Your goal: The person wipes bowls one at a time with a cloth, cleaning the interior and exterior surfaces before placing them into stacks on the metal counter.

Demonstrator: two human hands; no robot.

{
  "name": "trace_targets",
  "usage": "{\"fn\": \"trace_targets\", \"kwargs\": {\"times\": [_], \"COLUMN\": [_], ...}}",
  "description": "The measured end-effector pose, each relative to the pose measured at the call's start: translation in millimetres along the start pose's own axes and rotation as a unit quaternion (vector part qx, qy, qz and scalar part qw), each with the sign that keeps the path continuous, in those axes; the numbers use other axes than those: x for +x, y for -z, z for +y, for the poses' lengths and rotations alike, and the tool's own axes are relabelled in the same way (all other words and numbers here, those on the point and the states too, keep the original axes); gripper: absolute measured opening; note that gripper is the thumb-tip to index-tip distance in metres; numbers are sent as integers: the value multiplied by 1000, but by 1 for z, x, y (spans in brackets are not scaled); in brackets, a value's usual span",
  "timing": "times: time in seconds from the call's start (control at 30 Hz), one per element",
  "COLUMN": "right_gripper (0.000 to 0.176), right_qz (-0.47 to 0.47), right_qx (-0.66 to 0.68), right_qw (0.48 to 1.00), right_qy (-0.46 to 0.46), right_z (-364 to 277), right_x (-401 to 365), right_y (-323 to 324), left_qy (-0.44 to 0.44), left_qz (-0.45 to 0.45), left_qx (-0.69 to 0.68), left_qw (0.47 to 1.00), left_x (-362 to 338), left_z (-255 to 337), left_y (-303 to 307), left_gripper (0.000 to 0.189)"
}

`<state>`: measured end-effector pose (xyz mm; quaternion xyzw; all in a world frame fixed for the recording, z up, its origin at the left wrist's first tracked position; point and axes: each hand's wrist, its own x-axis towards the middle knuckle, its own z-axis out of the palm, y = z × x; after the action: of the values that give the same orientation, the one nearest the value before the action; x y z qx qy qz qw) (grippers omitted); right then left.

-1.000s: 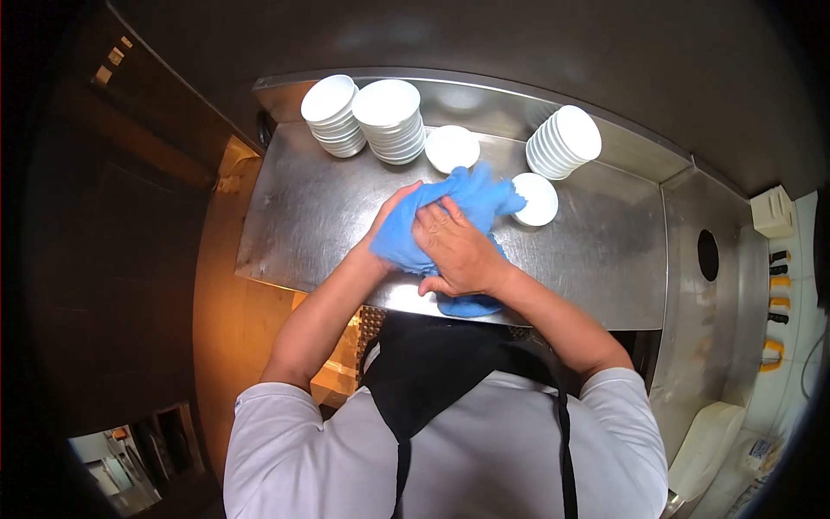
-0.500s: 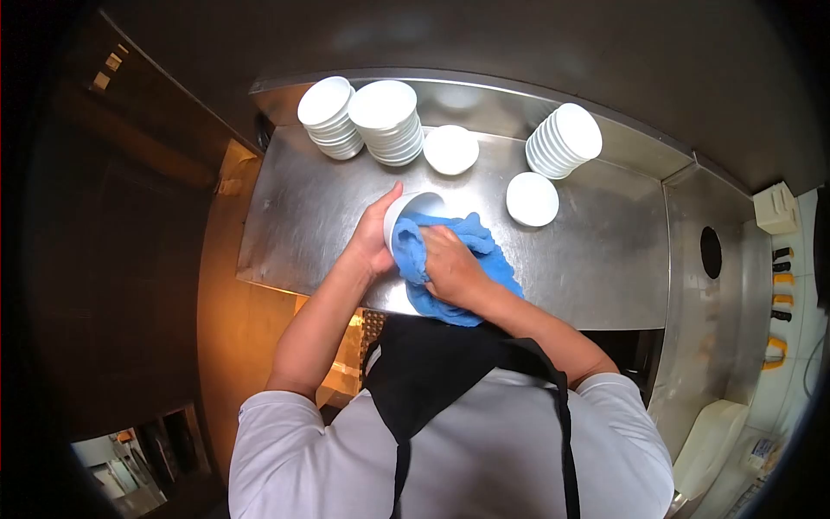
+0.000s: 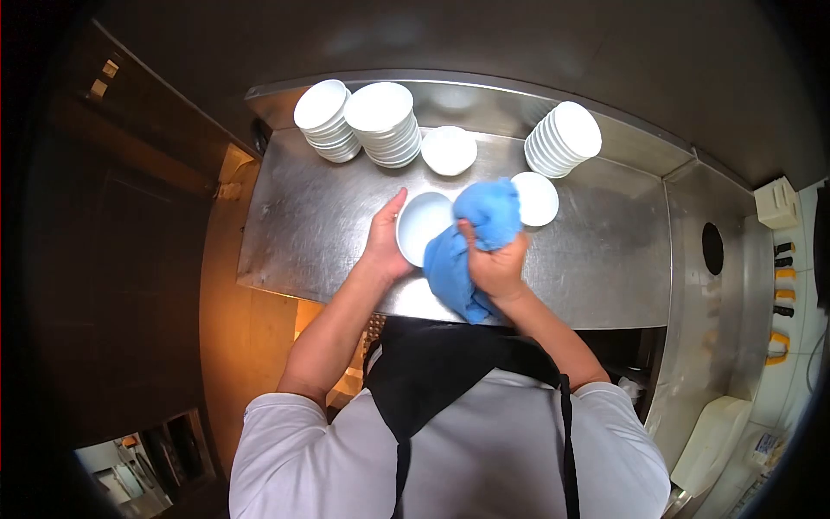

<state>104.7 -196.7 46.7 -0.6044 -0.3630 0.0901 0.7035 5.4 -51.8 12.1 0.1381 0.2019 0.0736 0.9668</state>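
My left hand (image 3: 387,233) grips a white bowl (image 3: 422,227) by its left side, the bowl's opening facing up toward the camera. Bunched in my right hand (image 3: 497,258) is a blue cloth (image 3: 488,212), which hangs down over the bowl's lower right edge. Behind the held bowl stands a single white bowl (image 3: 450,150). Another white bowl (image 3: 537,200) sits to the right, partly covered by the cloth.
Two stacks of white bowls, one at the far left (image 3: 321,105) and one beside it (image 3: 380,108), stand at the back of the steel counter (image 3: 605,259). A third stack (image 3: 577,130) leans at the back right. Knives (image 3: 783,274) hang on the right wall.
My right hand has pulled the blue cloth out of the bowl and moved it to the right. The bowl in my left hand now shows its inside.
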Motion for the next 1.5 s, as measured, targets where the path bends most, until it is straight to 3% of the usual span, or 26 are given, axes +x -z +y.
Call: {"fn": "trace_targets", "kwargs": {"times": [0.07, 0.13, 0.17, 0.27, 0.3, 0.4, 0.5, 0.63, 0.73, 0.87, 0.9, 0.93, 0.97, 1.0, 1.07, 1.1, 1.13, 1.17, 1.2, 1.23, 1.27, 1.3, 1.33, 1.37, 1.47, 1.5], "right_gripper": [34, 48, 64, 59, 52, 44, 40, 38, 34, 27, 32, 37, 40, 42, 42, 42, 40, 39, 38, 36, 36, 36, 35, 38, 40, 42], "right_qz": [-211, -343, -378, -312, -297, -336, -279, -148, -14, 63, -23, -102, -116, -127, -116, -111, -135, -154, -168, -160, -143, -124, -105, -101, -18, -35], "right_qx": [-213, -325, -375, -319, -257, -192, 110, 238, 236, 62, 17, -149, -235, -318, -277, -256, -151, -41, 72, 219, 313, 403, 487, 485, 384, 305], "right_qw": [931, 845, 819, 878, 909, 922, 934, 929, 939, 991, 998, 982, 953, 909, 932, 942, 979, 981, 951, 903, 861, 807, 743, 736, 786, 836], "right_qy": [209, 250, 213, 172, 141, -29, -196, -242, -251, -104, -54, 60, 150, 238, 205, 186, 37, -110, -250, -333, -376, -414, -447, -461, -485, -454], "right_z": [22, 23, 43, 71, 68, 39, 36, 17, 48, 54, 57, 57, 55, 37, 46, 51, 46, 38, 33, 39, 42, 44, 48, 64, 94, 101], "right_x": [8, 8, 1, -16, -19, -10, -1, 21, 34, 19, 4, -2, -4, 5, 21, 26, 33, 44, 56, 65, 65, 66, 66, 62, 44, 33], "right_y": [23, 11, 15, -3, -6, 1, 3, 10, 12, 4, 1, -6, -9, -15, -14, -12, -7, 1, 9, 18, 18, 18, 18, 19, 23, 28], "left_qy": [19, 62, -2, -6, -53, -70, -118, -76, -101, -192, -208, -222, -269, -324, -342, -309, -275, -244, -317, -388, -456, -499, -518, -537, -556, -565], "left_qz": [-6, 2, 64, 169, 142, 134, 128, -33, -32, 19, 23, 27, 94, 93, 61, 83, 105, 126, 90, 54, 17, -56, -59, -61, -46, -35], "left_qx": [2, 14, 115, 127, 116, 150, 208, 110, 67, 141, 179, 217, 361, 493, 526, 564, 599, 633, 656, 674, 685, 665, 672, 679, 705, 713], "left_qw": [1000, 998, 991, 977, 982, 977, 963, 990, 992, 971, 961, 950, 888, 802, 776, 761, 744, 724, 679, 627, 569, 553, 525, 496, 438, 414], "left_x": [1, 8, 11, 6, 15, 10, 7, -10, -15, -13, -6, 1, 6, 5, 1, -7, -17, -22, -22, -21, -18, -10, -3, 2, 19, 26], "left_z": [2, -2, -9, -8, -9, -6, -1, 10, 6, -3, -10, -17, -27, -32, -36, -37, -38, -38, -41, -46, -49, -49, -48, -48, -39, -33], "left_y": [-1, -7, -14, -22, 2, 10, 1, -6, 1, -2, 5, 10, 13, 12, 12, 4, -9, -17, -18, -19, -20, -18, -16, -14, -6, -7], "left_gripper": [58, 57, 54, 50, 45, 46, 48, 47, 43, 38, 34, 31, 23, 21, 22, 21, 21, 21, 21, 21, 21, 21, 21, 22, 25, 25]}}
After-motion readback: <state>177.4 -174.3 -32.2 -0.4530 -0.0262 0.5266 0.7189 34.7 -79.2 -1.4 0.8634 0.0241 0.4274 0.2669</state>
